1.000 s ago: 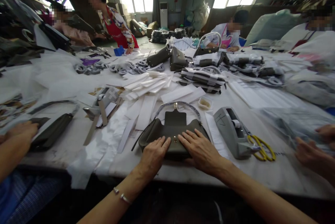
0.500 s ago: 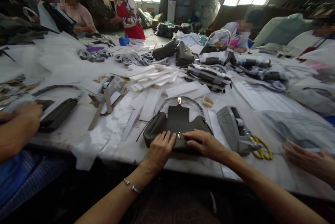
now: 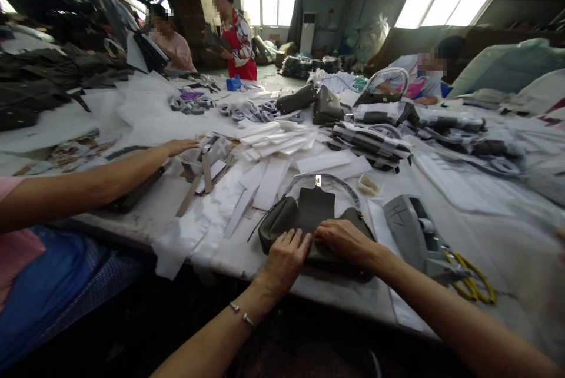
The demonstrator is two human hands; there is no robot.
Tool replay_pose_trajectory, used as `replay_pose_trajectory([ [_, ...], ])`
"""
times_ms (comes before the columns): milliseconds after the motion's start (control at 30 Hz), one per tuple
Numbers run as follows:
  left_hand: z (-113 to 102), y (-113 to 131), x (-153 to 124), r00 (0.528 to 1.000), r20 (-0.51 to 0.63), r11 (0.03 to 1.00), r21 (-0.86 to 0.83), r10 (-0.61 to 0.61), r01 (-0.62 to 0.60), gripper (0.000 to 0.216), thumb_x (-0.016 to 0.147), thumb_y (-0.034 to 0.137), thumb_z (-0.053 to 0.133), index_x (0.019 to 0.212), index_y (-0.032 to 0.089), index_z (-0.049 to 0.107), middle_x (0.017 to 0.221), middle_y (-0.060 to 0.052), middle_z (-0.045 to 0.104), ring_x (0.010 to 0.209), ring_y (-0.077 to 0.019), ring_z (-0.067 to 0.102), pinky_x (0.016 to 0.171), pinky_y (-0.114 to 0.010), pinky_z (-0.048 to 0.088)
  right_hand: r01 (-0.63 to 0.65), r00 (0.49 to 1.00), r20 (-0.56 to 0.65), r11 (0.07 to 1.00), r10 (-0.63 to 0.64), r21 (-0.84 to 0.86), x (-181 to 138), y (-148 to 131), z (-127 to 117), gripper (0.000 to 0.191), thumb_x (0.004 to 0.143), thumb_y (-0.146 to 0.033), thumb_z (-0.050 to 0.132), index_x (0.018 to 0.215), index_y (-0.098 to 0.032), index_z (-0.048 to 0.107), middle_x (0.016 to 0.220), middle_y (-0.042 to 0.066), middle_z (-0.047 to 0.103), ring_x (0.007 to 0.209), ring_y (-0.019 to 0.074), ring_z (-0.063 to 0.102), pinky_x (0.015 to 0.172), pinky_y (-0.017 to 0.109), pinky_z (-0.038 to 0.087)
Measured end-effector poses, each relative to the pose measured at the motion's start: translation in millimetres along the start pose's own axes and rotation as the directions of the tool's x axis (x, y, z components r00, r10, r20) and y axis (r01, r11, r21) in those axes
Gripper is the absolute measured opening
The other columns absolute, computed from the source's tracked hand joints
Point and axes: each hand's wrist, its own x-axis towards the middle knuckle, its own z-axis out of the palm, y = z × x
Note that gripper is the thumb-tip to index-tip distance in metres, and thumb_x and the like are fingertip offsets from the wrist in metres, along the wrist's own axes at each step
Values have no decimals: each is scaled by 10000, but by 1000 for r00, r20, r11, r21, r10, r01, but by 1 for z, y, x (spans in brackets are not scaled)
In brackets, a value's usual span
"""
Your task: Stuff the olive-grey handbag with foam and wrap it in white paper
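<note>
In the head view, a dark olive handbag (image 3: 309,225) lies flat near the front edge of the long white worktable (image 3: 145,219), its flap thrown open away from the person and its wrapped handle (image 3: 324,179) arching beyond it. The left hand (image 3: 286,260) rests palm down on the bag's near left part, fingers spread and flat, clasping nothing. The right hand (image 3: 346,239) lies on the bag's near right part, fingers bent and pointing left toward the middle of the bag; whether the fingertips pinch anything there cannot be told. The two hands nearly meet over the bag's centre. The bag's near side sits close to the table edge, with only a thin strip of bare top in front of it.

Just right of the bag stands a grey tape dispenser (image 3: 415,236), and beyond that lie yellow-handled scissors (image 3: 472,281), near the edge. To the left, white paper strips (image 3: 247,198) and a crumpled white sheet (image 3: 185,236) that hangs over the edge take up the tabletop. Farther left, a co-worker's arm (image 3: 88,183) reaches across toward a second grey dispenser (image 3: 207,157). Beyond the bag, stacked white strips (image 3: 276,136) and more dark bags (image 3: 326,106) crowd the middle of the table, leaving little bare surface around the hands.
</note>
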Motion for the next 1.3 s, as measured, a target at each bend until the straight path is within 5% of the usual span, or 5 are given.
replay_pose_trajectory([
  [467, -20, 11, 7, 991, 136, 1000, 1, -16, 16, 381, 935, 74, 510, 1305, 137, 575, 1225, -179, 657, 1092, -276, 664, 871, -405, 567, 53, 991, 115, 984, -73, 168, 8, 1, -37, 201, 893, -178, 597, 1046, -194, 726, 914, 50, 743, 806, 189, 683, 730, 271, 506],
  [667, -26, 39, 3, 979, 204, 998, 61, -13, 1, 398, 938, 116, 514, 1330, 50, 541, 1200, -255, 640, 1054, -313, 670, 768, -383, 583, -25, 1000, -1, 997, 25, 76, -42, -4, -13, 1009, 624, -587, 826, 1443, -119, 467, 1429, 206, 522, 1349, 384, 451, 1140, 584, 304],
  [833, -47, 5, 15, 965, 204, 985, -77, 164, -151, 314, 939, 104, 467, 1216, 120, 614, 1031, -129, 705, 1005, -240, 673, 1046, -493, 460, -43, 999, -29, 998, 42, -50, -63, 4, 25, 757, 702, -134, 658, 1436, -197, 483, 1501, 152, 455, 1392, 335, 411, 1160, 600, 265],
  [1033, -15, -28, -6, 991, 87, 994, -48, 99, -95, 527, 897, 63, 433, 1402, 197, 507, 1430, -112, 545, 1372, -277, 451, 1128, -513, 366, -113, 943, -323, 988, 74, -104, -64, 2, 68, 723, 770, 42, 400, 1455, -185, 446, 1514, 125, 444, 1445, 316, 321, 1138, 639, 288],
  [1300, -13, -23, -16, 988, 145, 983, -181, 60, -33, 661, 864, 205, 585, 1493, 198, 382, 1542, -152, 396, 1443, -286, 348, 1162, -536, 325, -80, 948, -303, 993, 101, 81, -59, 0, 69, 864, 859, -564, 628, 1541, -162, 281, 1560, 168, 354, 1464, 344, 268, 1170, 652, 213],
])
